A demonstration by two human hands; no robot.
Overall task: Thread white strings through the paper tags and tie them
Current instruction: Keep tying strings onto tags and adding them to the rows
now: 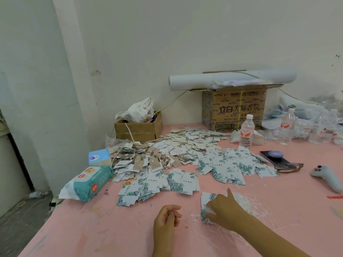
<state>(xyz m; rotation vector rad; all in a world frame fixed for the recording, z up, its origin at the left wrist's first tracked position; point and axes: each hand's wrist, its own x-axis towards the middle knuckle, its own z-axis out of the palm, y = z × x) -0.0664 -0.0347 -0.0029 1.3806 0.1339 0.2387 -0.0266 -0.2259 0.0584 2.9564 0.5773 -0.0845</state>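
The pink counter (111, 229) fills my feed, its far edge against a white wall. At that far edge stands a printed cardboard box (233, 108) with a pale paper roll (232, 79) lying across its top. A broad heap of paper tags (185, 160) spreads over the middle of the counter. The brown ones, some already strung, lie toward the far left corner, and the white ones with green leaves lie nearer me. A smaller open carton (138, 129) with white cloth bulging out of it sits in that far left corner. Along the left edge lies a teal pack of wipes (89, 182), with a blue tissue box (99, 157) just behind it. A clear water bottle (246, 130) stands upright in front of the printed box.

Near the counter's front edge, a loose tangle of white strings (248, 203) lies under and beyond my right hand (224, 210). That hand rests on a small stack of leaf tags (207, 198), its fingers curled over the stack's near side and gripping it, the index finger stretched out straight. My left hand (167, 217) is well left of the stack, its fingers loosely curled toward the thumb. I cannot tell whether they pinch a string.
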